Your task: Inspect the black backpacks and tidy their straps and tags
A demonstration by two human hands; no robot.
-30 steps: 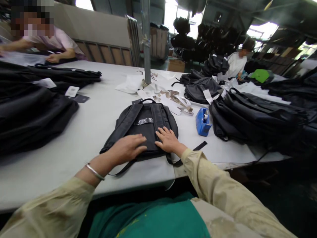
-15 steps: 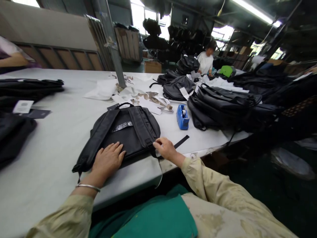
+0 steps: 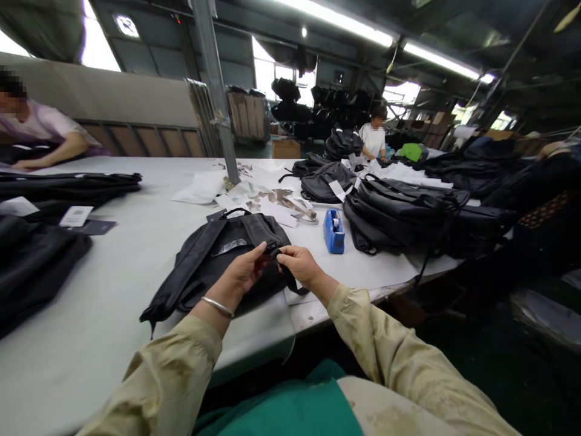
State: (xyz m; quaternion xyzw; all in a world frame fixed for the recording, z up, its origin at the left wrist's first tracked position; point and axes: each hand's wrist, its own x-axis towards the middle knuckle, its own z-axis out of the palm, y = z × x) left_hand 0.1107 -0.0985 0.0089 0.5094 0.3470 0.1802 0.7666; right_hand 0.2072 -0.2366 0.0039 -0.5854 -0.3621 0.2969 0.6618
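Note:
A black backpack (image 3: 200, 251) lies on the table with its shoulder straps facing up. A piece of shiny clear plastic (image 3: 230, 246) sits on its back panel. At the lower end of the right-hand shoulder strap (image 3: 262, 230), my left hand (image 3: 242, 270) is closed in a pinch on the strap end and its buckle. My right hand (image 3: 300, 265) pinches the black webbing strap (image 3: 293, 281) close beside it. The strap's loose part hangs below my right fingers, over the bag's edge. Both hands nearly meet; the fingers partly hide the buckle.
A blue tape dispenser (image 3: 334, 232) stands right of the backpack. Beyond it are piled black bags (image 3: 403, 209). Paper scraps (image 3: 281, 209) lie around a metal post (image 3: 218, 103). More black bags (image 3: 40, 260) with tags lie at left. Co-workers (image 3: 49, 130) stand across the table and farther back.
My left hand has left the bag's panel and moved right to the strap end beside my right hand. The strap end is lifted, and the loose webbing now hangs down. The view has tilted upward.

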